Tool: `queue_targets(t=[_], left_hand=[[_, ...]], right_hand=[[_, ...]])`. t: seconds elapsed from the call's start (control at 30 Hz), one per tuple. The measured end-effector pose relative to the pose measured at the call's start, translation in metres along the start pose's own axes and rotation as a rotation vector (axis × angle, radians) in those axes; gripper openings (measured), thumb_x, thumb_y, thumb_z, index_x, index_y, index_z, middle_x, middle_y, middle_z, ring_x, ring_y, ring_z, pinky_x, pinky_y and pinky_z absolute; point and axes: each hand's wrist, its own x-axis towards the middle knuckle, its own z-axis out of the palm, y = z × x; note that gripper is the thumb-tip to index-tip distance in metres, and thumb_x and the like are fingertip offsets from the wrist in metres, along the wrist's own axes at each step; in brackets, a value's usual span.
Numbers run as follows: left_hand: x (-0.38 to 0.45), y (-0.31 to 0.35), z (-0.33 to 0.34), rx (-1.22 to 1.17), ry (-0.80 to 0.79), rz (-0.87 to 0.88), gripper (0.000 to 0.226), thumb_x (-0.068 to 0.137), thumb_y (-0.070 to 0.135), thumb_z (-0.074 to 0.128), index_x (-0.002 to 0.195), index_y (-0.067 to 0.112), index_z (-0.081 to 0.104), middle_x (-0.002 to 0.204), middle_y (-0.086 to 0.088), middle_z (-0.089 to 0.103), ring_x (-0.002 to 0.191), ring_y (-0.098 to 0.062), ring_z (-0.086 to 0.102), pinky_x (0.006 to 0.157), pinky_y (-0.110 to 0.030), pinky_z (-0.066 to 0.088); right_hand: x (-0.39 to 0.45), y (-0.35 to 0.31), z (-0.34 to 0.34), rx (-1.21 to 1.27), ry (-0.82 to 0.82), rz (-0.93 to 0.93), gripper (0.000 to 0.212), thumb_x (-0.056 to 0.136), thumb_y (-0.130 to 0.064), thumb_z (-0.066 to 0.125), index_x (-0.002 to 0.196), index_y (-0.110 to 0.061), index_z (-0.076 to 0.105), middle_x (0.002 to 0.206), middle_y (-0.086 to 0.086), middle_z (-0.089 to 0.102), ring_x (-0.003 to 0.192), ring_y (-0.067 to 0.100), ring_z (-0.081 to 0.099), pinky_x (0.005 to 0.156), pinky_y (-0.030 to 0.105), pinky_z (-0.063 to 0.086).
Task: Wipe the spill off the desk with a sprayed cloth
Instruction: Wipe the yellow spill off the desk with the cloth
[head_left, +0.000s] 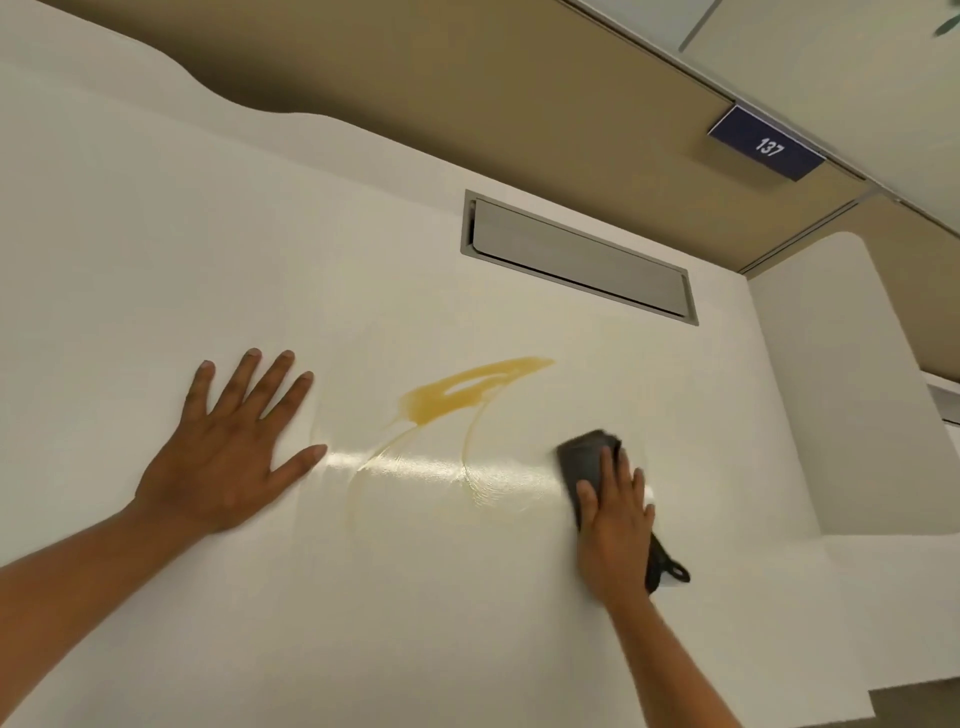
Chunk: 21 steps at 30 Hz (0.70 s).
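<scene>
From the head camera you are looking down on a white desk (156, 208), with both of your bare forearms reaching in from the near edge.

Your left hand (228, 452) lies flat on the desk at the left, palm down, fingers spread and gripping nothing. Its thumb tip sits just beside the near-left end of the wet streaks.

Your right hand (615, 525) is at the right, palm down, pressing on a dark grey cloth (587, 460). The fingers lie extended over the cloth rather than curled round it — it is pinned to the desk, not clenched. Most of the visible cloth pokes out past your fingertips on the far side, and a smaller piece with a loop trails out on the near-right side of the hand, by the wrist.

The spill (467, 389) — an amber puddle — lies between your two hands and a little farther away than both. It is to the far left of the cloth and apart from it. Thin curved streaks run from the puddle toward you, one of them arcing close to the cloth's left edge, and the wet surface there shines.

Beyond the spill, a grey rectangular hatch (576, 260) is set into the desk. At far right, a dark blue plate (766, 143) reads 137.
</scene>
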Motion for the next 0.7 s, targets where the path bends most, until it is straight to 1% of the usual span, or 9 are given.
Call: queue_targets(t=[0.07,0.17,0.23,0.3,0.4,0.5,0.57,0.63,0.7], left_hand=[[-0.001,0.000,0.000,0.005,-0.003,-0.001,0.089,0.098,0.076,0.026,0.169,0.022,0.028,0.179,-0.006,0.023,0.166,-0.035,0.022,0.132,-0.065,0.013],[0.000,-0.001,0.001,0.001,-0.005,0.005,0.090,0.098,0.077,0.026,0.169,0.022,0.028,0.179,-0.006,0.022,0.166,-0.034,0.021,0.132,-0.065,0.012],[0.000,-0.001,0.000,0.001,-0.004,0.007,0.090,0.098,0.077,0.026,0.169,0.022,0.028,0.180,-0.005,0.022,0.166,-0.034,0.021,0.133,-0.064,0.011],[0.000,0.000,-0.001,0.003,-0.007,0.006,0.089,0.098,0.077,0.027,0.169,0.023,0.028,0.180,-0.005,0.022,0.166,-0.034,0.020,0.133,-0.064,0.011],[0.000,0.001,-0.003,0.003,-0.003,-0.001,0.089,0.098,0.077,0.027,0.169,0.022,0.029,0.179,-0.005,0.023,0.166,-0.033,0.021,0.133,-0.064,0.011],[-0.001,0.002,-0.004,0.004,-0.004,-0.003,0.089,0.098,0.076,0.025,0.169,0.022,0.029,0.179,-0.005,0.023,0.166,-0.033,0.022,0.133,-0.064,0.013],[-0.001,0.002,-0.004,0.010,-0.001,-0.003,0.089,0.098,0.076,0.025,0.168,0.022,0.030,0.179,-0.006,0.023,0.166,-0.034,0.023,0.132,-0.065,0.014],[-0.001,0.002,-0.004,0.014,0.001,-0.001,0.089,0.098,0.076,0.026,0.168,0.021,0.030,0.179,-0.006,0.023,0.166,-0.034,0.023,0.132,-0.065,0.014],[-0.001,0.001,-0.003,0.011,-0.001,-0.002,0.089,0.099,0.076,0.026,0.169,0.022,0.029,0.179,-0.005,0.022,0.166,-0.033,0.021,0.132,-0.065,0.014]], right_hand=[[0.051,-0.013,-0.012,-0.002,0.019,0.031,0.059,0.114,-0.041,0.031,0.169,-0.025,0.017,0.178,0.000,0.011,0.163,0.034,0.011,0.126,0.064,0.019],[0.113,-0.055,-0.018,-0.013,0.028,0.012,0.060,0.114,-0.042,0.029,0.169,-0.024,0.015,0.179,0.001,0.010,0.162,0.034,0.011,0.124,0.064,0.021],[0.133,-0.087,-0.014,-0.034,0.019,-0.039,0.060,0.114,-0.043,0.028,0.169,-0.025,0.014,0.179,0.001,0.009,0.162,0.033,0.011,0.125,0.063,0.021],[0.134,-0.117,-0.007,-0.058,0.005,-0.115,0.060,0.114,-0.044,0.028,0.169,-0.025,0.014,0.179,-0.001,0.008,0.163,0.032,0.011,0.125,0.061,0.020],[0.105,-0.148,0.008,-0.100,-0.013,-0.267,0.060,0.114,-0.044,0.030,0.169,-0.028,0.015,0.179,-0.004,0.009,0.163,0.029,0.012,0.127,0.058,0.019],[0.046,-0.151,0.025,-0.116,-0.043,-0.421,0.061,0.113,-0.045,0.033,0.169,-0.031,0.014,0.179,-0.007,0.009,0.163,0.026,0.011,0.127,0.055,0.016],[-0.003,-0.135,0.036,-0.099,-0.059,-0.498,0.060,0.113,-0.049,0.030,0.168,-0.036,0.012,0.178,-0.011,0.006,0.164,0.022,0.007,0.129,0.051,0.011],[-0.048,-0.106,0.043,-0.073,-0.071,-0.550,0.059,0.112,-0.054,0.023,0.168,-0.042,0.007,0.178,-0.017,0.001,0.165,0.015,0.000,0.130,0.043,0.002],[-0.070,-0.078,0.043,-0.048,-0.093,-0.565,0.058,0.112,-0.056,0.020,0.166,-0.047,0.005,0.177,-0.022,-0.001,0.164,0.011,-0.003,0.130,0.040,-0.001]])
